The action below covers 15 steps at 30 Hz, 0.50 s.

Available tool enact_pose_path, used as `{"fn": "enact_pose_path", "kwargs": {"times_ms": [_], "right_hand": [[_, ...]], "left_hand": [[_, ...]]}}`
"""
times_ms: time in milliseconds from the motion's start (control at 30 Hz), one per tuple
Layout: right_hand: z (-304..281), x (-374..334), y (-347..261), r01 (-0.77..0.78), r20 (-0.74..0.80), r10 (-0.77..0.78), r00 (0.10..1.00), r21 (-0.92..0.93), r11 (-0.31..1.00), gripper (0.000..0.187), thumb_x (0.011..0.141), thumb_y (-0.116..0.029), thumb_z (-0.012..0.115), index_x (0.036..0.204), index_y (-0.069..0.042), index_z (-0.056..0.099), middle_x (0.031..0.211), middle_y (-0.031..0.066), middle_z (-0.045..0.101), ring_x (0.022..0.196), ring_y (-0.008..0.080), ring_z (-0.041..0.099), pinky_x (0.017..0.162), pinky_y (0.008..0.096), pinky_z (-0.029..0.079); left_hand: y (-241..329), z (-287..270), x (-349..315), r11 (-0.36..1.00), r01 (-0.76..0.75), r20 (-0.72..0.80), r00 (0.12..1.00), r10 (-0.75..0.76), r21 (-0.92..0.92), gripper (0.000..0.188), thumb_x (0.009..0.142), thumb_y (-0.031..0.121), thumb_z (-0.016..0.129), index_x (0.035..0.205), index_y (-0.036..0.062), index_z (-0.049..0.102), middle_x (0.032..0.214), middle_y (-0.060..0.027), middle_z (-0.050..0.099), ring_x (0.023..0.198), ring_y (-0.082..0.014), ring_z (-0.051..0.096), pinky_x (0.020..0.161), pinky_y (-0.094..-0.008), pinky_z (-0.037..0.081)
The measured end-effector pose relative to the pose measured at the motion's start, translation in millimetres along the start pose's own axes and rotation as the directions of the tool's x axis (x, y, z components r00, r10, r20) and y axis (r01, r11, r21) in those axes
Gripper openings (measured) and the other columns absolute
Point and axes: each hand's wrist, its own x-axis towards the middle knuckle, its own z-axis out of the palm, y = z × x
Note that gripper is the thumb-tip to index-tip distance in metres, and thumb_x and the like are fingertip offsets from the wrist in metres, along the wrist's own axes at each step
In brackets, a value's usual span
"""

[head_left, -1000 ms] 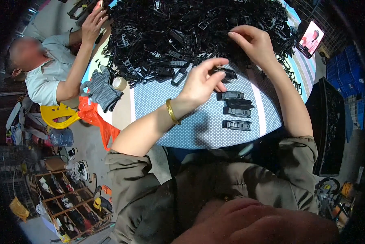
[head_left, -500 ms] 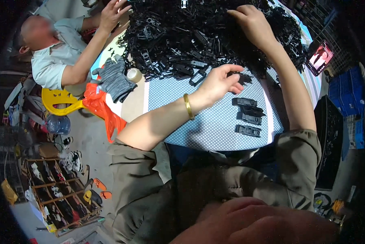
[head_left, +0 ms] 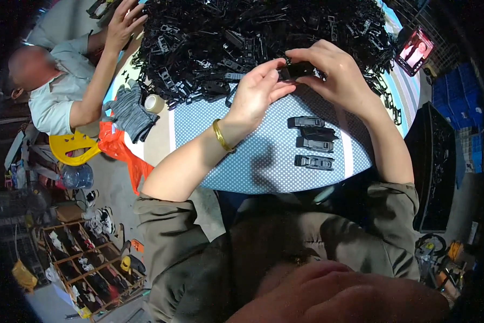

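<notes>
In front of the pile, my two hands meet around a dark black plastic part (head_left: 297, 70). My left hand (head_left: 253, 96), with a gold bangle at the wrist, pinches its left end. The fingers and thumb of my right hand (head_left: 336, 72) close on the right end, covering some of it. Nearer to me, several long black plastic pieces (head_left: 314, 144) lie roughly in a column on the dotted blue tablecloth (head_left: 225, 161). Just beyond my fingers rises a large heap of black plastic parts (head_left: 199, 46).
At the left sits a co-worker (head_left: 64, 99), a hand near the heap's edge. Grey gloves (head_left: 127, 113), a tape roll (head_left: 154, 103) and a red plastic bag (head_left: 118, 144) lie on that side. A lit phone (head_left: 415, 51) stands at the right, near blue crates (head_left: 460, 99).
My right hand has come back from the heap toward my left hand. Both now grip a black plastic part between them; the left fingers were apart before. The whole view has shifted slightly.
</notes>
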Motion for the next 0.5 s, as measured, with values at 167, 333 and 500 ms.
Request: {"fn": "enact_pose_path", "kwargs": {"times_ms": [167,333,500], "right_hand": [[2.4,-2.3,-7.9,0.037,-0.064,-0.044,0.997,-0.112,0.993,0.046,0.057,-0.003,0.071,0.102,-0.007,0.059,0.082,0.0057,0.061,0.075,0.0206,0.055,0.062,0.0295,0.049],[11.7,-1.1,-19.0,0.081,-0.115,-0.100,0.988,-0.161,0.984,0.046,0.053,-0.003,0.070,0.098,-0.007,0.060,0.077,0.0048,0.060,0.073,0.0205,0.055,0.060,0.0295,0.049],[14.4,-2.0,-10.5,-0.131,-0.019,0.138,0.990,0.209,0.969,0.042,0.065,-0.008,0.069,0.105,-0.003,0.057,0.090,0.0078,0.061,0.082,0.0184,0.057,0.071,0.0288,0.048]], "left_hand": [[-2.8,1.6,-1.1,1.000,-0.001,-0.018,1.000,0.001,0.029,0.032,0.092,0.009,0.036,0.120,-0.0047,0.037,0.111,-0.0146,0.050,0.093,-0.0193,0.057,0.086,-0.0328,0.048],[-6.1,-3.5,-0.6,0.984,-0.101,-0.013,0.995,0.104,0.150,0.031,0.087,0.003,0.045,0.118,-0.0048,0.041,0.103,-0.0120,0.055,0.089,-0.0164,0.058,0.083,-0.0281,0.050],[3.2,0.2,-2.8,0.995,-0.103,-0.027,0.994,0.103,-0.010,0.033,0.085,0.004,0.051,0.116,-0.0036,0.044,0.096,-0.0104,0.058,0.082,-0.0133,0.060,0.074,-0.0246,0.052]]}}
